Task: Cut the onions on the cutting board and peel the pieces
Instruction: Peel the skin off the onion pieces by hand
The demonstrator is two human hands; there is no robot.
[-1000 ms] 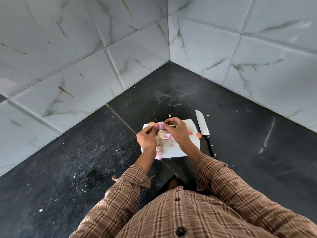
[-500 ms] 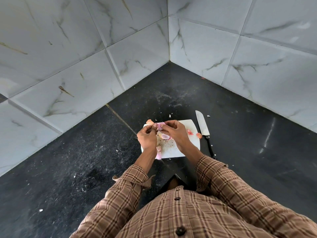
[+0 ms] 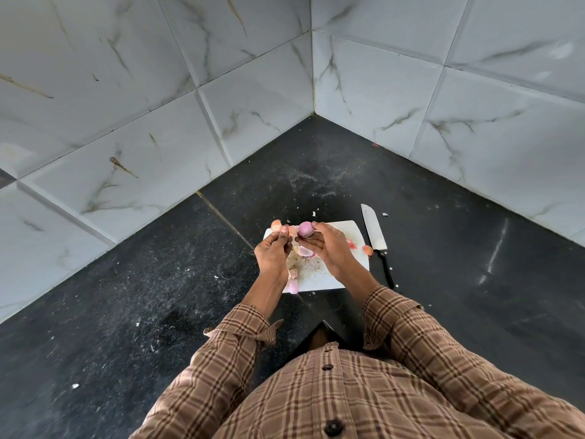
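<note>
A white cutting board (image 3: 349,230) lies on the dark counter in front of me. My right hand (image 3: 329,248) holds a small purple onion piece (image 3: 305,229) by its fingertips above the board's far edge. My left hand (image 3: 274,252) is just left of it, fingers pinched on a thin piece of skin (image 3: 286,229). A loose curved peel (image 3: 304,251) lies on the board between my hands. Another onion piece (image 3: 293,287) rests at the board's near left edge. Pink peel scraps (image 3: 352,243) lie on the board's right side.
A knife (image 3: 374,235) with a black handle lies on the counter just right of the board, blade pointing away. An orange peel scrap (image 3: 367,249) sits beside its blade. Another scrap (image 3: 276,224) lies off the board's far left corner. Marble-tiled walls meet in a corner behind.
My hands have drawn apart a little, and the onion piece now shows bare and purple at my right fingertips. A peel lies on the board below it.
</note>
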